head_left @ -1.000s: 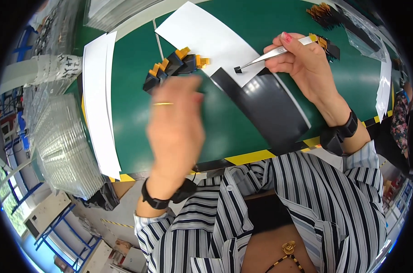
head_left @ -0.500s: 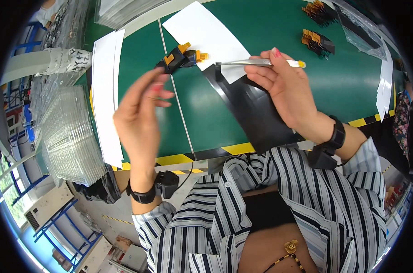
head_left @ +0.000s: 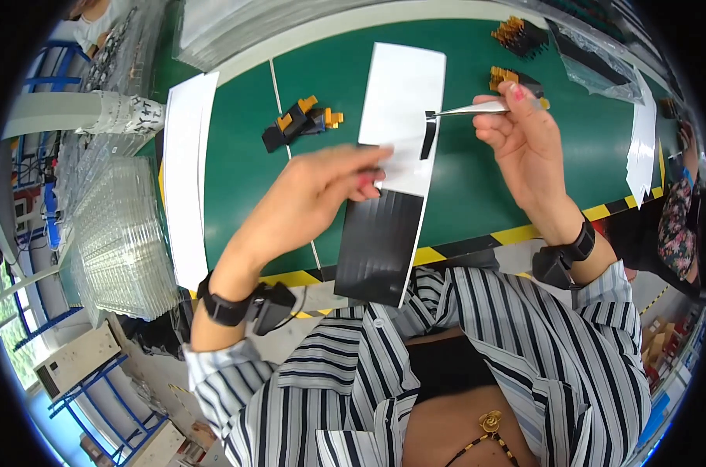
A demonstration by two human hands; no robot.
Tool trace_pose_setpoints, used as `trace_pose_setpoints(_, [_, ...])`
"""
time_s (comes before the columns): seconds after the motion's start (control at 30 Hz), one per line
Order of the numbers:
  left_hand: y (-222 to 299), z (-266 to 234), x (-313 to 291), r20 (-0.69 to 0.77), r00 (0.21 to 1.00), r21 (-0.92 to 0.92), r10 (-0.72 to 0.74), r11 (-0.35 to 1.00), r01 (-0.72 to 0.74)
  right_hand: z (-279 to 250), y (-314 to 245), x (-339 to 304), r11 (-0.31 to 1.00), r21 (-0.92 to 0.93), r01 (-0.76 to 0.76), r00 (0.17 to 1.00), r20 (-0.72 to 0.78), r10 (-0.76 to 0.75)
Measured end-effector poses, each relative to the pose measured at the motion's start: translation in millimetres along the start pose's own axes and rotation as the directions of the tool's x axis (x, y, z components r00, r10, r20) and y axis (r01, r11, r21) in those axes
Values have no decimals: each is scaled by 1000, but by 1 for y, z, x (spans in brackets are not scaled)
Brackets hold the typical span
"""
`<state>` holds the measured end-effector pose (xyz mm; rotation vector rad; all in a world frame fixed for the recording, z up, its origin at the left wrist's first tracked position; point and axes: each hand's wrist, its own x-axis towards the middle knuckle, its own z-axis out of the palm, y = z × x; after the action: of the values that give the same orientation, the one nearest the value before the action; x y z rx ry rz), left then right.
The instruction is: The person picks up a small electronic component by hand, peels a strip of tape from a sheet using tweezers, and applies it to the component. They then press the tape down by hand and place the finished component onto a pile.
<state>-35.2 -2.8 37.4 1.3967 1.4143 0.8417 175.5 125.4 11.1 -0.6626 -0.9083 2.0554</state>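
My right hand (head_left: 533, 144) pinches silver tweezers (head_left: 469, 110) with a yellow mark near the back end. At their tips hangs a short black strip (head_left: 428, 138), over the white part of a long sheet (head_left: 406, 86). The sheet's nearer part is a glossy black panel (head_left: 380, 245) that reaches past the table's front edge. Over the sheet's left edge is my left hand (head_left: 314, 194), index finger stretched out and the other fingers loosely bent, slightly blurred. Whether it touches the sheet is unclear. Beyond that hand lie black parts with orange flex tabs (head_left: 294, 121).
More orange-tabbed black parts (head_left: 520, 37) lie in piles at the far right, beside a clear plastic bag (head_left: 594, 70). White sheets lie at the left (head_left: 188, 179) and right (head_left: 641, 144). Stacked clear trays (head_left: 123, 241) stand left of the green table (head_left: 477, 210), which has yellow-black edging.
The long sheet has swung from a slant to nearly straight toward me. My left hand has moved right, from the orange-tabbed parts to the sheet. The tweezers and strip have shifted right.
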Motion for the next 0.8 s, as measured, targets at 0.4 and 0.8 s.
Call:
trace_pose_setpoints(0.4, [-14, 8, 40, 60, 973, -915, -221, 378, 142, 7, -7, 16, 969, -124, 215, 968, 158, -195])
trace_pose_setpoints(0.8, [-8, 5, 39, -249, 910, -745, -330, 666, 38, 4, -4, 18, 915, -148, 376, 894, 320, -315])
